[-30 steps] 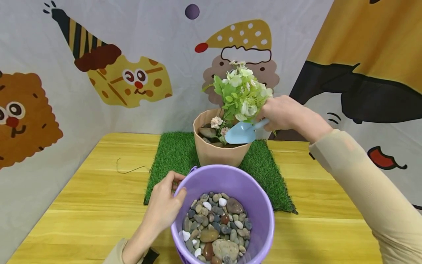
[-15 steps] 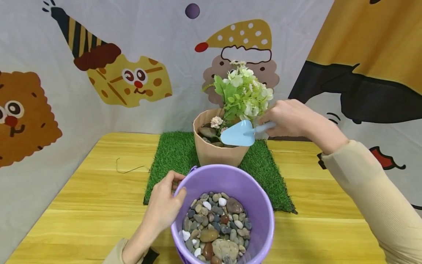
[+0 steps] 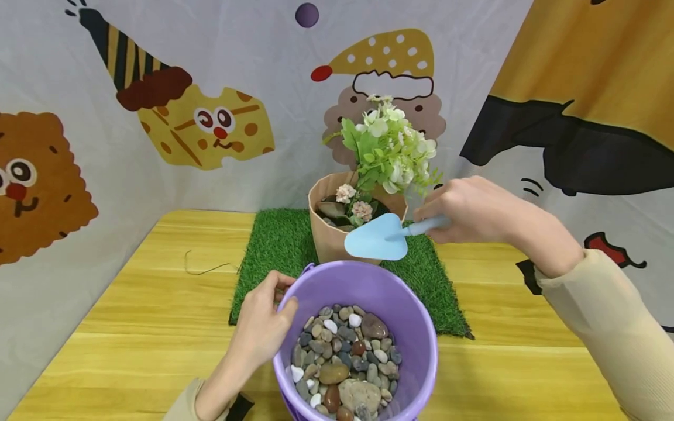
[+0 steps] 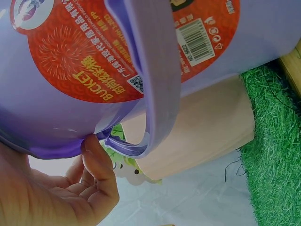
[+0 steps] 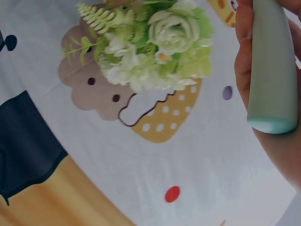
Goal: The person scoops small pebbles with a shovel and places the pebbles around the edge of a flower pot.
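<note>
My right hand (image 3: 476,210) grips the handle of a light blue garden trowel (image 3: 376,238). Its blade points left, between the flowerpot and the bucket, and no stones show on it. In the right wrist view the fingers curl round the trowel's pale handle (image 5: 273,70). My left hand (image 3: 263,324) pinches the left rim of a purple bucket (image 3: 363,283), thumb inside. Pebbles (image 3: 334,374) of mixed colours cover the bucket's floor. Behind it stands a peach flowerpot (image 3: 329,242) with white flowers (image 3: 392,146), small pink flowers (image 3: 346,193) and stones.
The pot stands on a green artificial grass mat (image 3: 279,240), on a yellow wooden table (image 3: 142,327). A thin dark strand (image 3: 207,270) lies left of the mat. A printed cartoon cloth (image 3: 295,128) hangs close behind. In the left wrist view the bucket's handle (image 4: 162,70) hangs down.
My right hand has drawn the trowel back from over the flowerpot, down and towards the bucket, uncovering the pink flowers. The left hand stays on the bucket's rim.
</note>
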The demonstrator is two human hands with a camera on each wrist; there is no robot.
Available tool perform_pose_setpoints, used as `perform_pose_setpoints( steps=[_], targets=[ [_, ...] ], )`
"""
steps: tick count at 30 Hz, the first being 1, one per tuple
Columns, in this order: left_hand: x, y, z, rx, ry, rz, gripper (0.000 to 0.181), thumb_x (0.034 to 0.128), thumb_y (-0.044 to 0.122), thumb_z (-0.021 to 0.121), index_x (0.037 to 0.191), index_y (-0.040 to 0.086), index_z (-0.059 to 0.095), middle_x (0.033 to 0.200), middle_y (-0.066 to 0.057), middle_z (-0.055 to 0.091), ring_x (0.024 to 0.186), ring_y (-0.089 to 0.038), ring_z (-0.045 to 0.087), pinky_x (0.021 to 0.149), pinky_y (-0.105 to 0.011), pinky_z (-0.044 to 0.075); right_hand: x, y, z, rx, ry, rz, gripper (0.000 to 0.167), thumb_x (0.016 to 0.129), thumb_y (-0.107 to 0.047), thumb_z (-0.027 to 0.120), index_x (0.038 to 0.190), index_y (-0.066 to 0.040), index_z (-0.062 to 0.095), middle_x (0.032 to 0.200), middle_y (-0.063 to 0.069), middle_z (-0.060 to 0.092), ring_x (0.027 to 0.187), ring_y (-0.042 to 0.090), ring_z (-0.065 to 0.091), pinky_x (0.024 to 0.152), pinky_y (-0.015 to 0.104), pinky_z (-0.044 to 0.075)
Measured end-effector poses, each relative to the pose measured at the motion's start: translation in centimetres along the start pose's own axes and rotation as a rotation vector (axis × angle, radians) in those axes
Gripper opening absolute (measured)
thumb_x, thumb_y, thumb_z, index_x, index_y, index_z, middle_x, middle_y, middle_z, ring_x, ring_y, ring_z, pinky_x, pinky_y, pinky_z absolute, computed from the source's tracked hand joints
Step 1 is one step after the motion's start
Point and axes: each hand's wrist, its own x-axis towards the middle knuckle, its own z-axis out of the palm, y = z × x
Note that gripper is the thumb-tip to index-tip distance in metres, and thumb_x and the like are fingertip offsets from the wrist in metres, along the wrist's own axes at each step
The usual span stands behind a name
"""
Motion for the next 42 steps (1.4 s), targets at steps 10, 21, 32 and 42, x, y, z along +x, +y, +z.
perform_pose_setpoints(
  steps=[10,21,32,42],
  targets=[
    [0.0,0.0,0.0,-0.006,-0.001,0.0,0.024,0.0828,0.006,0.058,0.106,0.007,0.061,0.092,-0.007,0.066,0.079,-0.015,0.061,0.061,-0.019,0.052,0.0,-3.2,0.5,-0.034,-0.053,-0.146,0.017,0.071,-0.013,0.073,0.083,-0.024,0.069,0.069,-0.014,0.059,0.053,-0.002,0.036,0.044,0.016,0.029],
    [0.0,-0.1,0.0,-0.018,-0.008,-0.009,0.024,0.0832,0.006,0.058,0.107,0.006,0.06,0.092,-0.008,0.066,0.079,-0.017,0.061,0.059,-0.018,0.052,0.5,-6.6,2.6,-0.067,-0.192,-0.205,0.016,0.069,-0.011,0.074,0.073,-0.025,0.069,0.068,-0.011,0.064,0.051,0.003,0.042,0.044,0.019,0.031],
    [0.0,0.0,0.0,-0.02,-0.008,-0.002,0.023,0.0832,0.006,0.058,0.106,0.006,0.061,0.092,-0.008,0.066,0.078,-0.015,0.061,0.061,-0.018,0.052,0.8,-9.5,5.1,-0.321,-0.233,-0.318,0.011,0.069,-0.021,0.076,0.066,-0.028,0.067,0.062,-0.01,0.062,0.054,0.009,0.055,0.051,0.025,0.046],
    [0.0,0.0,0.0,-0.011,0.001,-0.003,0.023,0.083,0.007,0.058,0.106,0.007,0.061,0.092,-0.007,0.067,0.079,-0.014,0.061,0.062,-0.019,0.052,0.8,-9.5,7.4,-0.213,-0.156,-0.409,0.011,0.07,-0.021,0.074,0.079,-0.027,0.072,0.066,-0.01,0.064,0.059,0.008,0.055,0.052,0.021,0.045]
  ],
)
